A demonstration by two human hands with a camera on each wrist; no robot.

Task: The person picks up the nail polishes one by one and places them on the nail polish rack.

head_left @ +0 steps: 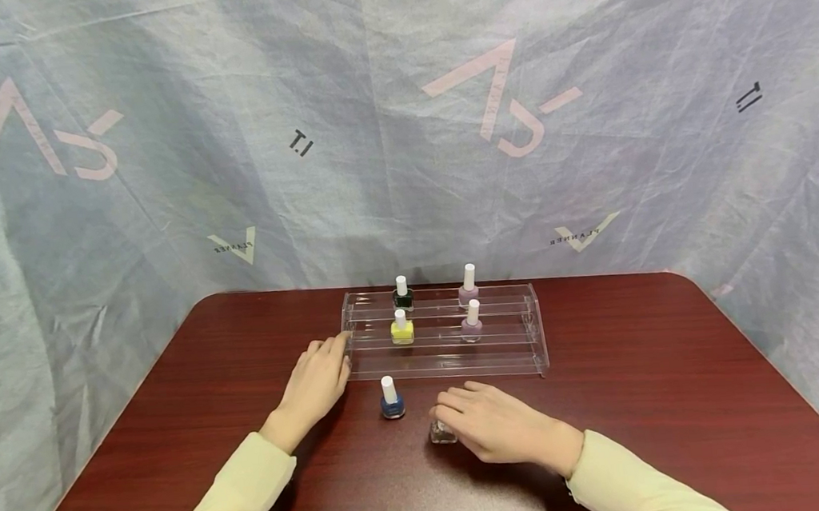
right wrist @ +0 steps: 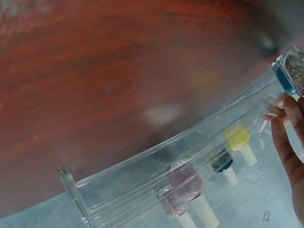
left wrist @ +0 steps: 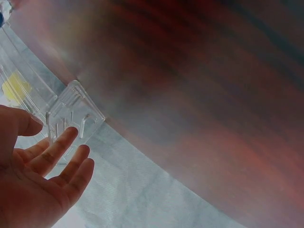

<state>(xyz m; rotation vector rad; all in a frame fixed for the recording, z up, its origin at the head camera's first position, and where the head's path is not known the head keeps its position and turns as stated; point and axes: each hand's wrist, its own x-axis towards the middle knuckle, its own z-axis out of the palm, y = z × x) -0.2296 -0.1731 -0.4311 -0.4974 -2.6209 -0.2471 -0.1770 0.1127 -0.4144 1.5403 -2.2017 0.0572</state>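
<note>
My right hand (head_left: 493, 425) pinches a small nail polish bottle (head_left: 442, 433) just above the table; its cap is hidden by the fingers. In the right wrist view this nail polish bottle (right wrist: 295, 70) looks clear with dark glitter. My left hand (head_left: 314, 383) is at the left end of a clear tiered rack (head_left: 447, 366), fingers loosely extended, with fingertips at its side panel (left wrist: 76, 111). Between the hands a blue nail polish bottle (head_left: 392, 406) with a white cap stands upright on the table.
On the rack's upper tiers stand a dark green bottle (head_left: 402, 298), a yellow bottle (head_left: 402, 333) and two lilac bottles, one behind (head_left: 468, 294) the other (head_left: 471, 329). The reddish-brown table (head_left: 644, 397) ends at a hanging grey cloth (head_left: 347, 196).
</note>
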